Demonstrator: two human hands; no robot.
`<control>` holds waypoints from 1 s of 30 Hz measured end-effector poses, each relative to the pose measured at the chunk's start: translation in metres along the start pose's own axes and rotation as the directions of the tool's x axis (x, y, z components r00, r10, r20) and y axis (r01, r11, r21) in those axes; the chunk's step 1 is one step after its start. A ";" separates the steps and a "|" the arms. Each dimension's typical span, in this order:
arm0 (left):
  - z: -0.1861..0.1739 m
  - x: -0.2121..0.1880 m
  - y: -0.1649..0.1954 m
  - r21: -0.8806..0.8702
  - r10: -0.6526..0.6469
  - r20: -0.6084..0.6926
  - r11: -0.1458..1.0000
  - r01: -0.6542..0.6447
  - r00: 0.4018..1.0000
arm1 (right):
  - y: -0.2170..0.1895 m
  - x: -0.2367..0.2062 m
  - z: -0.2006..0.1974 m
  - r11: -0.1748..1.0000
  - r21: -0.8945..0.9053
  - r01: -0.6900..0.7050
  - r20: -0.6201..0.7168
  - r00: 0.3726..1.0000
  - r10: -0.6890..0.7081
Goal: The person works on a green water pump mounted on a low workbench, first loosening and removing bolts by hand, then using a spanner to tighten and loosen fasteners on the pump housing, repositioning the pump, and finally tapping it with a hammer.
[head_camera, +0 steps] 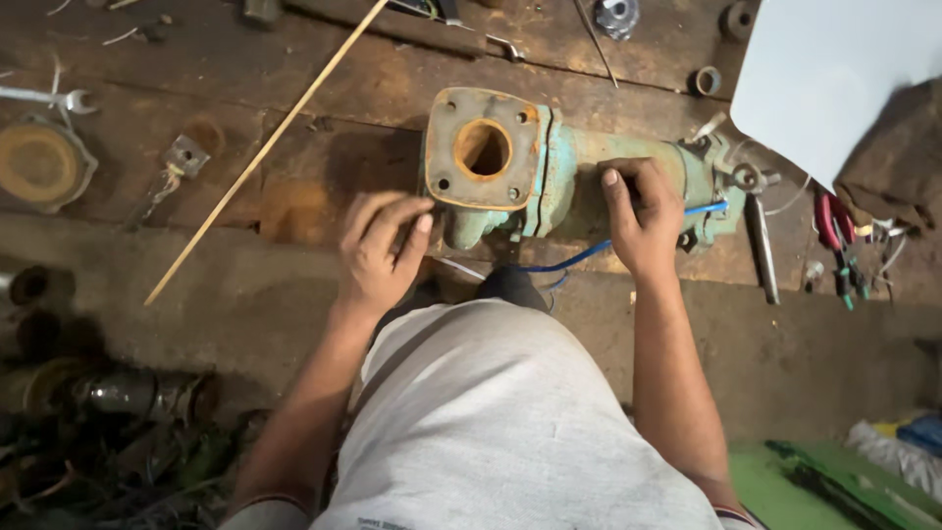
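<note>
The left hand (378,250) curls its fingers loosely, the fingertips pressed against the lower left edge of the rusty square flange; whether it grips anything small there cannot be told. The right hand (640,218) lies palm down on the body of the pale green cast-metal pump housing (589,162), fingers bent over its top, with a thin blue wire (579,257) running out from under the palm on both sides. It appears to pinch or hold down this wire, though the grip itself is hidden.

The pump housing lies on its side on a dark, worn wooden workbench (294,88), between the two hands. Its rusty square flange (483,149), with a round orange-brown bore and bolt holes at the corners, faces up towards the camera at the left end.

Just right of the housing lies a dark metal rod-like tool (761,245), and further right red-handled pliers (830,218) among loose wires. A long pale wooden stick (265,152) slants across the bench to the left. At the far left edge rest a silver open-ended spanner (49,98) and a round rusty disc (39,165). A white sheet (834,79) covers the upper right corner. The person's grey shirt (500,422) fills the lower middle.
</note>
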State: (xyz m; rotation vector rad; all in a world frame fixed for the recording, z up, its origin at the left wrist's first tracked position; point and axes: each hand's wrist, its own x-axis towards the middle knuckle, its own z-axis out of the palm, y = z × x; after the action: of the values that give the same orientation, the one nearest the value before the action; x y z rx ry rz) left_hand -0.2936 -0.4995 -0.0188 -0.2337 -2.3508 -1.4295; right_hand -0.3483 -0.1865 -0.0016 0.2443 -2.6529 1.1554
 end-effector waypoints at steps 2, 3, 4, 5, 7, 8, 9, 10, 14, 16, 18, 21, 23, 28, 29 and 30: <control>0.004 0.020 0.006 0.034 0.107 -0.029 0.994 -0.106 0.994 | 0.004 -0.001 -0.001 0.999 0.035 -0.012 -0.005 1.000 0.013; 0.006 0.030 0.008 0.047 0.123 -0.035 0.992 -0.121 0.992 | 0.005 -0.002 -0.001 0.998 0.058 -0.022 -0.007 1.000 0.022; 0.007 0.040 0.011 0.062 0.140 -0.041 0.989 -0.137 0.989 | 0.006 -0.003 -0.001 0.998 0.052 -0.032 -0.015 0.999 0.032; 0.008 0.050 0.012 0.096 0.170 -0.037 0.981 -0.166 0.985 | 0.007 -0.003 0.000 0.998 0.046 -0.036 -0.026 0.999 0.037; 0.012 0.068 0.015 0.159 0.232 -0.031 0.961 -0.224 0.972 | 0.007 -0.004 0.001 0.999 0.022 -0.029 -0.049 0.998 0.030; 0.016 0.075 0.016 0.123 0.224 -0.021 0.968 -0.220 0.974 | 0.007 -0.004 0.002 1.000 0.006 -0.024 -0.056 0.998 0.024; 0.019 0.080 0.016 0.087 0.212 -0.010 0.974 -0.211 0.977 | 0.007 -0.005 0.002 1.000 -0.009 -0.021 -0.059 0.998 0.020; 0.023 0.083 0.017 0.051 0.201 0.002 0.978 -0.201 0.979 | 0.006 -0.006 0.001 1.000 -0.006 -0.022 -0.057 0.998 0.022; 0.035 0.080 0.018 0.063 0.193 0.082 0.978 -0.198 0.978 | 0.004 -0.011 -0.001 1.000 0.002 -0.022 -0.056 0.998 0.022; 0.036 0.073 0.018 0.108 0.191 0.138 0.972 -0.206 0.972 | 0.004 -0.013 -0.002 1.000 0.012 -0.020 -0.058 0.998 0.021; 0.035 0.066 0.016 0.120 0.171 0.178 0.974 -0.194 0.969 | 0.003 -0.014 -0.001 0.999 0.033 -0.021 -0.059 0.998 0.023; 0.035 0.065 0.012 0.123 0.178 0.186 0.971 -0.203 0.966 | 0.002 -0.015 0.001 1.000 -0.011 0.007 -0.075 0.997 -0.008; 0.036 0.066 0.009 0.121 0.189 0.179 0.970 -0.213 0.965 | 0.001 -0.014 0.002 1.000 -0.010 -0.003 -0.074 0.997 0.002; 0.035 0.067 0.010 0.127 0.170 0.185 0.972 -0.196 0.968 | 0.000 -0.013 0.002 1.000 -0.026 0.004 -0.049 0.999 -0.005; 0.034 0.068 0.011 0.141 0.163 0.189 0.971 -0.191 0.968 | 0.000 -0.012 0.002 1.000 -0.025 0.014 -0.045 0.999 -0.015; 0.033 0.068 0.013 0.155 0.155 0.191 0.970 -0.186 0.969 | 0.000 -0.012 0.002 0.999 -0.023 0.025 -0.040 0.999 -0.026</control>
State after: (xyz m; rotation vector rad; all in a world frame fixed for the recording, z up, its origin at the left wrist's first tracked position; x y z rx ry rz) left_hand -0.3594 -0.4684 0.0057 -0.5224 -2.5094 -1.1595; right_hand -0.3376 -0.1879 -0.0062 0.2471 -2.6189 1.1098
